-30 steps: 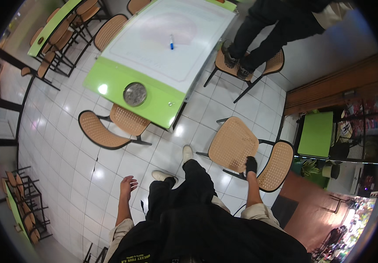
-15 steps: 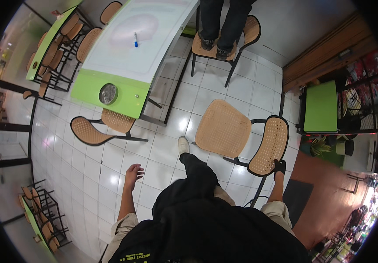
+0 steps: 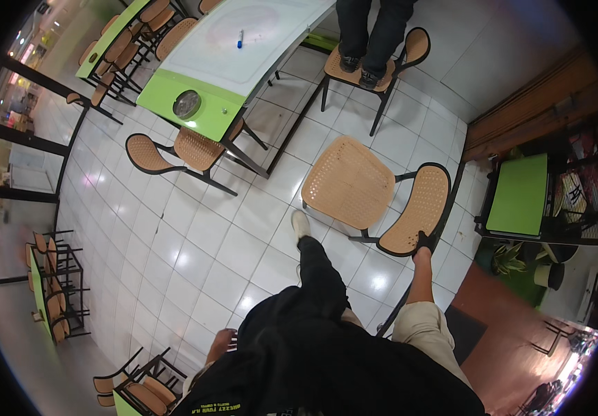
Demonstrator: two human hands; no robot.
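Observation:
My right hand (image 3: pixel 423 243), in a black glove, grips the lower edge of the backrest of a black-framed chair (image 3: pixel 351 184). The chair has a tan perforated seat and a curved tan back, and stands on the floor ahead of me to the right. Down by my left side, my left hand (image 3: pixel 224 341) holds nothing. Its fingers look apart, though my black top partly hides the hand.
Ahead on the left, a green table (image 3: pixel 205 125) carries a white board, a marker (image 3: pixel 240 39) and a round metal ashtray (image 3: pixel 187 104). Another chair (image 3: pixel 198 145) is tucked under it. A person (image 3: pixel 375 35) stands on a chair at the far side. A green-topped table (image 3: pixel 518 194) is at right.
My left hand has drawn back toward my body. My view has turned and the scene has shifted in it. My right hand keeps its grip on the chair back.

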